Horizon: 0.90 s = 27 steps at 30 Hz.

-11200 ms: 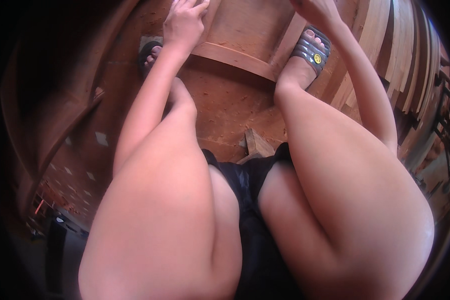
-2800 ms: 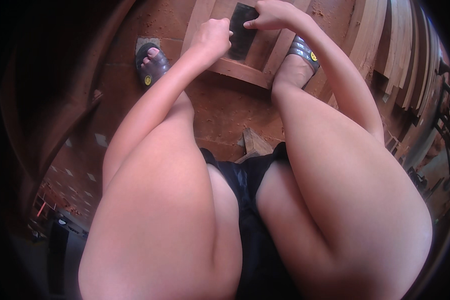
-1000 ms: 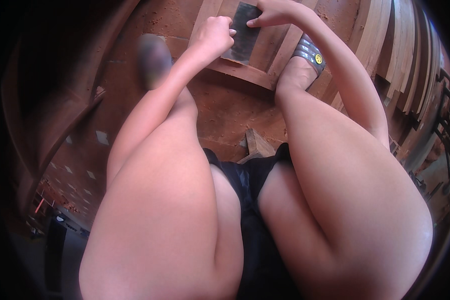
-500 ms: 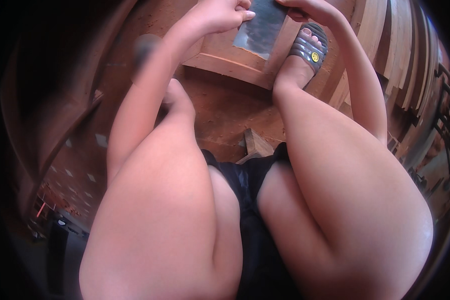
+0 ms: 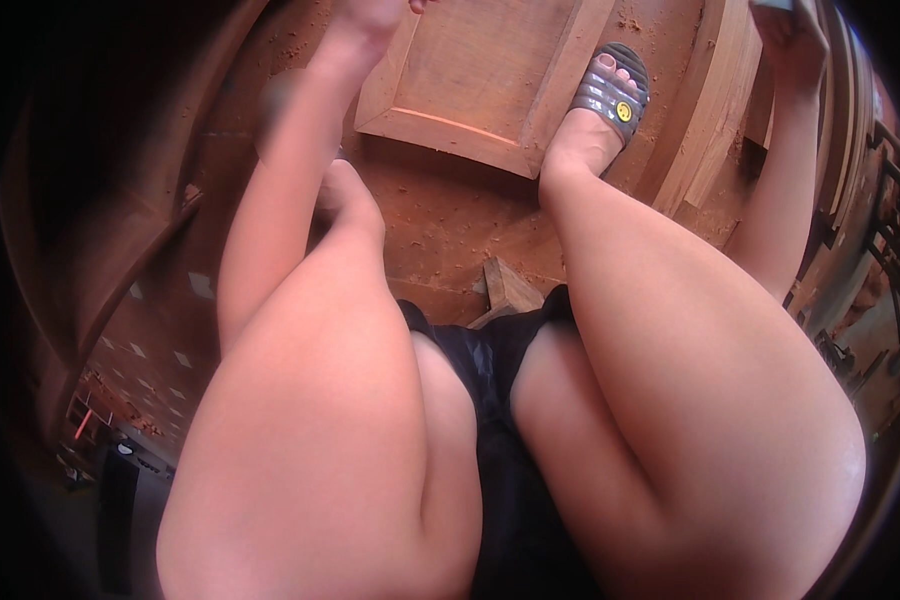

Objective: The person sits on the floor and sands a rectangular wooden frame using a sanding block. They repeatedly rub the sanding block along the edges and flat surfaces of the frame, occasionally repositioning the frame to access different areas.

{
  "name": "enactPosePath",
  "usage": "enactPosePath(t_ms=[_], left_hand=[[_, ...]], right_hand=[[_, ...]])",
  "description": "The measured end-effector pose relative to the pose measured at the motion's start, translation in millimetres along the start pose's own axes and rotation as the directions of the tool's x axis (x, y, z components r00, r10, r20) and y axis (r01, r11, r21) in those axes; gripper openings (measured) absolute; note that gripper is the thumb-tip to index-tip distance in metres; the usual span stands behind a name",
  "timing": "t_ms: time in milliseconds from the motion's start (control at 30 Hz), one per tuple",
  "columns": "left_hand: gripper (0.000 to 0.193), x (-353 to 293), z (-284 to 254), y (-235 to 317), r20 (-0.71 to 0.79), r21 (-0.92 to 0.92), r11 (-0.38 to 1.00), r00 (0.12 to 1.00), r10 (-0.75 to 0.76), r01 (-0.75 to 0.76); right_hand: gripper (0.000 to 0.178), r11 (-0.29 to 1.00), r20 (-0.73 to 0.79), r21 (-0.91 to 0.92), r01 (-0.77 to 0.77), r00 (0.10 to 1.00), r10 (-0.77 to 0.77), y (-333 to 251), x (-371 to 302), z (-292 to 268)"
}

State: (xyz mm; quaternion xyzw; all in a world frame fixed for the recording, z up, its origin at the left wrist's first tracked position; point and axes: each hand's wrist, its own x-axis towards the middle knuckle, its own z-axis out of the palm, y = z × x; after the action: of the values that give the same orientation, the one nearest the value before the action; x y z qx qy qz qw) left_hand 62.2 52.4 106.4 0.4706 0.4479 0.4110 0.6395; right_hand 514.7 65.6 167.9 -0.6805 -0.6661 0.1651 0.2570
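A framed wooden panel lies flat on the floor between my feet. At the top edge, above the panel's left side, my left hand is partly cut off. Its fingers are mostly out of view, so its grip cannot be made out. Far to the right, my right hand is raised over the stacked boards, fingers closed. A pale grey piece of sandpaper shows in it at the picture's top edge, mostly cut off.
Long curved wooden boards are stacked along the right. My right foot, in a grey striped sandal, rests beside the panel. A small wood block lies between my legs. Sawdust and shavings cover the brown floor.
The dark sheet, held over the panel by both hands before, has left the panel. My right hand has swung right with it; my left hand has moved up and left.
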Motion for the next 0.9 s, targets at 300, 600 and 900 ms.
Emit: enactPosePath(t_ms=[300,600,900], left_hand=[[0.066,-5.3,1.7,-21.1,-0.034,0.000,1.000,0.999,0.012,-0.012],[0.041,-11.5,-3.2,-20.0,-0.140,0.282,0.955,0.981,0.138,-0.094],[0.046,-35.7,-31.7,-89.3,0.146,0.974,0.125,0.950,0.275,-0.186]], right_hand=[[0.042,0.906,-0.418,-0.394,-0.157,0.908,-0.025,6.9,-5.1,22.2],[0.024,0.972,-0.415,0.217,0.086,0.910,0.012,-106.8,-15.7,49.6],[0.015,0.902,-0.004,0.004,0.432,0.902,-0.432,-120.0,-51.9,155.3]])
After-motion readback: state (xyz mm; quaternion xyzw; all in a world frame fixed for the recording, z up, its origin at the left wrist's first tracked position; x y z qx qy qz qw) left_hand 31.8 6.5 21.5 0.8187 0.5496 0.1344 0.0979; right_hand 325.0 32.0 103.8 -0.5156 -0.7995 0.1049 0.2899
